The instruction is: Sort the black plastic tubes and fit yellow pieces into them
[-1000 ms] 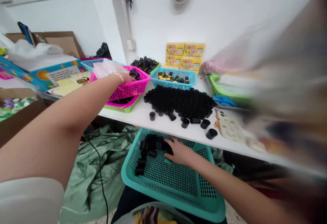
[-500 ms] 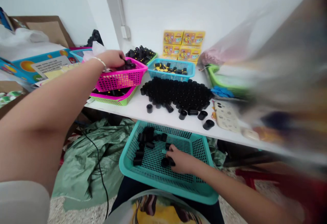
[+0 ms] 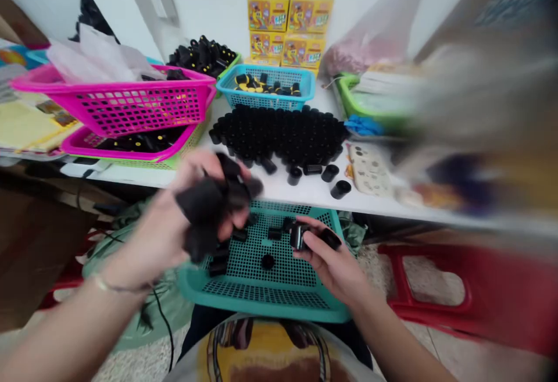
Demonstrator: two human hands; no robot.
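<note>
My left hand (image 3: pixel 168 213), blurred by motion, is closed round a bunch of black plastic pieces (image 3: pixel 204 202) above the left side of a teal mesh basket (image 3: pixel 261 306). My right hand (image 3: pixel 331 263) grips black plastic cylinders (image 3: pixel 300 235) between thumb and fingers over the basket's right side. Loose on the basket floor lie several more black cylinders (image 3: pixel 267 262). The basket rests on my lap, below the white table. On the tabletop behind it, a dense cluster of black cylinders (image 3: pixel 279 132) stands, with a few strays (image 3: pixel 340 189) along its front.
A pink basket (image 3: pixel 148 106) stacked on another pink basket stands at left. Behind the cluster sit a blue basket (image 3: pixel 265 98) of black and yellow pieces and yellow boxes (image 3: pixel 267 13). A phone (image 3: pixel 372 170) lies at right; a red stool (image 3: pixel 471 295) stands beside me.
My left hand has come out of the upper pink basket with black pieces and moved down over the teal basket. My right hand has lifted cylinders off the basket floor.
</note>
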